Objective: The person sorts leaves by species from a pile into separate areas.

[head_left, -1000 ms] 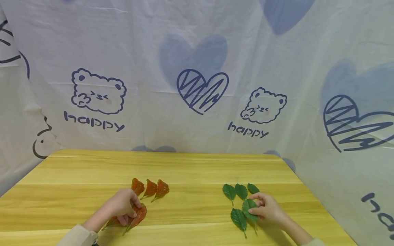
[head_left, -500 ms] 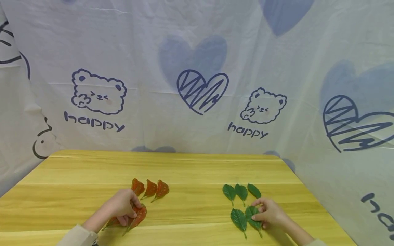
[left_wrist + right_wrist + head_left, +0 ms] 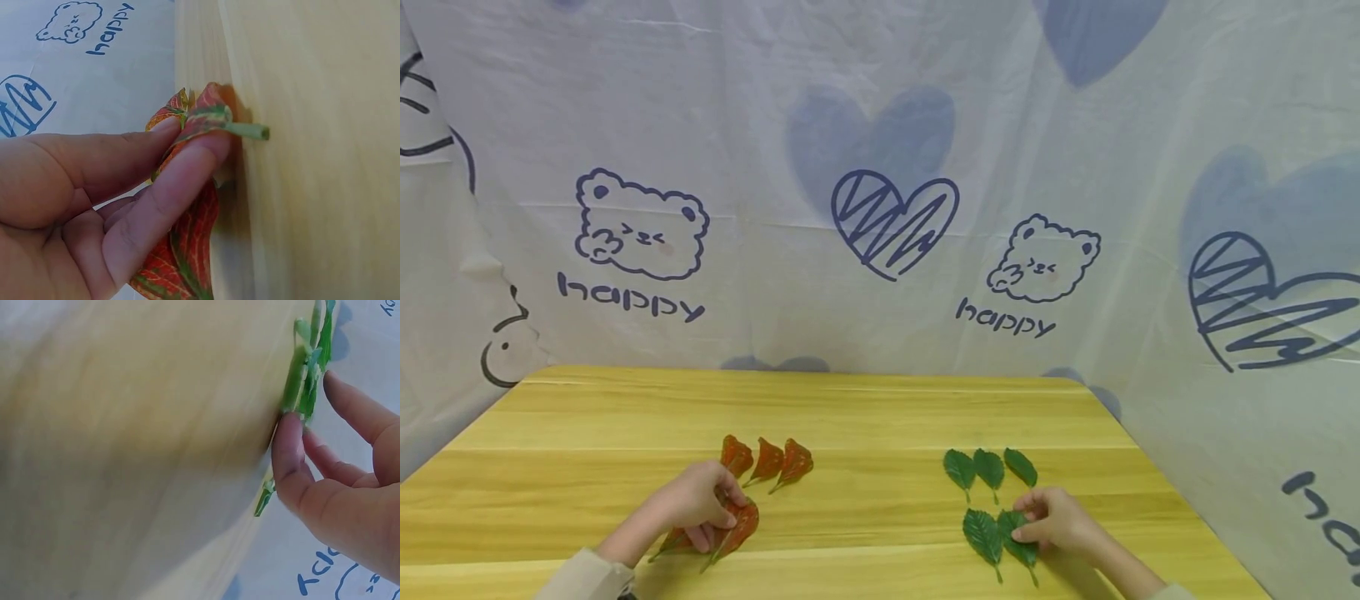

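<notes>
In the head view my left hand (image 3: pixel 696 500) pinches a red leaf (image 3: pixel 745 525) at the table's front left. The left wrist view shows this red leaf (image 3: pixel 209 112) between thumb and finger, its green stem sticking out. Another red leaf (image 3: pixel 673 542) lies partly hidden under that hand. On the other side, my right hand (image 3: pixel 1060 525) touches the right edge of a green leaf (image 3: pixel 1015 533). Its thumb and index finger stand apart in the right wrist view, the thumb against the leaf edge. A second green leaf (image 3: pixel 982 533) lies directly left of it.
Behind the left hand, a row of red leaves (image 3: pixel 767 460) lies on the wooden table (image 3: pixel 880 417). A matching row of green leaves (image 3: pixel 988 468) lies behind the right hand. A pale printed cloth (image 3: pixel 760 167) hangs along the back and right sides.
My right hand has moved the green leaf rightward and down onto the table, beside the other green leaf, and its fingers have loosened. My left hand has stayed in place.
</notes>
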Available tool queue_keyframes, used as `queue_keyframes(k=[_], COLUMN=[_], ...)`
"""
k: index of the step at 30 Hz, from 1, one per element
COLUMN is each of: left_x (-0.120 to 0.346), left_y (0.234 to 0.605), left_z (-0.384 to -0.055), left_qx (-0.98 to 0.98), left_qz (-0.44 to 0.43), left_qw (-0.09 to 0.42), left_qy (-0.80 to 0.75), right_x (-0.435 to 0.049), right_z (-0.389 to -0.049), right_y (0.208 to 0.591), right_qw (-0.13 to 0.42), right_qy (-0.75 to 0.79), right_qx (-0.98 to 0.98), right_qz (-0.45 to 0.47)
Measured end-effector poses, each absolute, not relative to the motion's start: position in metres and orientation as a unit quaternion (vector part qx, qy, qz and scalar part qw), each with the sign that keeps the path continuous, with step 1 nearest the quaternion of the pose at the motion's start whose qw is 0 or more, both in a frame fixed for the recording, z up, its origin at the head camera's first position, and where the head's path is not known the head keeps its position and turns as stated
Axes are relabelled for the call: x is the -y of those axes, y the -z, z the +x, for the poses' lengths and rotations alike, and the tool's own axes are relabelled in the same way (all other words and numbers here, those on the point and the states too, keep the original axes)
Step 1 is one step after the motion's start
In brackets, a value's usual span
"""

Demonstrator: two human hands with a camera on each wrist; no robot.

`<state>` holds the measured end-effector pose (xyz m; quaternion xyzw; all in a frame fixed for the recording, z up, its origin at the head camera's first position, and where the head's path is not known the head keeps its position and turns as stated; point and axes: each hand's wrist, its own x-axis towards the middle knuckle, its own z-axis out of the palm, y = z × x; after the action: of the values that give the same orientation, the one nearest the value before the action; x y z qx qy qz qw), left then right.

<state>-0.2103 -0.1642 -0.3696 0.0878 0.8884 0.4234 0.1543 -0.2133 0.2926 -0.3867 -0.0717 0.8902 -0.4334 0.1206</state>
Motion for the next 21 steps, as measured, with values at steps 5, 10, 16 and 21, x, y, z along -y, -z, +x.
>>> queue_keyframes(k=[5,10,16,21], left_x=[0.167,0.17,0.171,0.173], left_y=[0.37,0.369,0.367,0.367], left_z=[-0.211,-0.212,-0.211,-0.21], left_qx=[-0.873,-0.864,-0.854,-0.846], left_qz=[0.112,0.126,0.132,0.122], left_qw=[0.168,0.169,0.165,0.165], left_qy=[-0.444,-0.458,-0.476,-0.492], right_x=[-0.293,-0.289,-0.285,-0.28], right_z=[-0.213,-0.211,-0.21,-0.211], right_y=[0.385,0.382,0.376,0.371], right_qw=[0.121,0.114,0.08,0.078], right_qy=[0.427,0.425,0.425,0.459], right_qx=[-0.892,-0.895,-0.896,-0.875], right_qz=[-0.084,-0.077,-0.102,-0.135])
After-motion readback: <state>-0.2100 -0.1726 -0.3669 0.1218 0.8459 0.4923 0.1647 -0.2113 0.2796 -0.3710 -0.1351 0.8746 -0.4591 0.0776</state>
